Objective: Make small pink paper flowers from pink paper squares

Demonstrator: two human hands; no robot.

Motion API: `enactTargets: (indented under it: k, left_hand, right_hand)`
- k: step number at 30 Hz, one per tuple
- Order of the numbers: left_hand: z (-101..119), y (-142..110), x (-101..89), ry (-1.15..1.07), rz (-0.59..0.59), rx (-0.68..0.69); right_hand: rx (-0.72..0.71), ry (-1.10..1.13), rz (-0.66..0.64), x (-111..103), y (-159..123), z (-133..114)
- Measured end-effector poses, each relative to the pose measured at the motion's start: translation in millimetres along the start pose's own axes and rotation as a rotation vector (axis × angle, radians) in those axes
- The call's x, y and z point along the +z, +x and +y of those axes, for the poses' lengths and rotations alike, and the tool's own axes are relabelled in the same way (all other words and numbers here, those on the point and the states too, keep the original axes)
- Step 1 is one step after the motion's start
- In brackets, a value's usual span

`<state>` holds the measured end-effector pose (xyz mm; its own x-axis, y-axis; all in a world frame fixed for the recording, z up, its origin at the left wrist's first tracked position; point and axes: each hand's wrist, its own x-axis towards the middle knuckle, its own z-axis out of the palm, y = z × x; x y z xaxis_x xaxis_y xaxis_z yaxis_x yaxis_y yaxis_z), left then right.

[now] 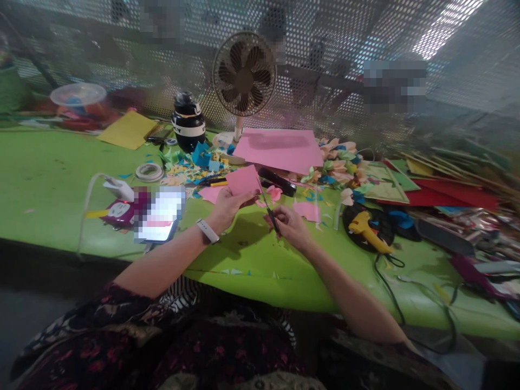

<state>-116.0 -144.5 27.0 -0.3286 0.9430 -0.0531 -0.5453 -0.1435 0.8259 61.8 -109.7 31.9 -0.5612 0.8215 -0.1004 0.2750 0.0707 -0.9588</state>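
My left hand [228,208] grips a square piece of pink paper [242,180] by its lower edge, thumb toward the right. In my right hand [291,225] is a pair of scissors [271,215], its blades pointing up along the paper's right edge. Whether the blades are apart is too small to make out. Behind the paper lie a black stapler-like object [280,181] and a small curled pink paper petal [274,193]. Another pink scrap [307,211] rests to the right of the scissors.
A large pink sheet [280,149] lies ahead, before a fan [244,76] and a black bottle [188,124]. A phone [162,214] and a purple power strip [125,211] sit at left. A yellow glue gun [369,230] lies right, near stacked coloured paper [447,194].
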Motion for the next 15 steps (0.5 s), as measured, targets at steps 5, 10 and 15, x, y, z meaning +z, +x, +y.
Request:
enactTargets:
  k: [5, 10, 15]
  left_hand:
    - [0.0, 0.9, -0.4, -0.013, 0.000, -0.009]
    - [-0.9, 2.6, -1.9, -0.009, -0.011, -0.021]
    - [-2.1, 1.1, -0.8, 0.006, -0.045, -0.034]
  right_hand:
    - [0.004, -0.037, 0.008, -1.5, -0.4, -1.3]
    - [0.017, -0.051, 0.009, -1.6, -0.6, -0.7]
    - [0.011, -0.037, 0.010, -2.3, 0.2, -0.2]
